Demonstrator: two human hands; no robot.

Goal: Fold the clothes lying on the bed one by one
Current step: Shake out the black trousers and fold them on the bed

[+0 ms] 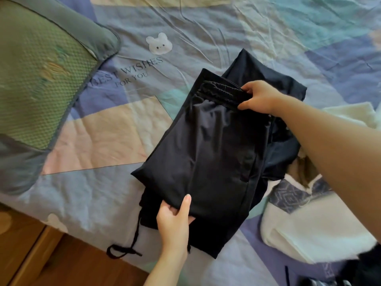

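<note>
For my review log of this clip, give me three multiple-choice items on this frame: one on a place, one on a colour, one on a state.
1. Where does the green pillow lie relative to the dark garment?
A. To its left, near the top of the view
B. On top of it
C. Under it

2. What colour is the garment held in both hands?
A. White
B. Black or very dark navy
C. Red

3. How is the garment's drawstring?
A. Tucked out of sight
B. Hanging loose past the near edge, on the bedsheet
C. Held by the right hand

Answers: 1 A, the pillow fills the upper left corner, apart from the garment. 2 B, the cloth is dark throughout. 3 B, the cord trails below the left hand, while the right hand grips the elastic waistband.
</note>
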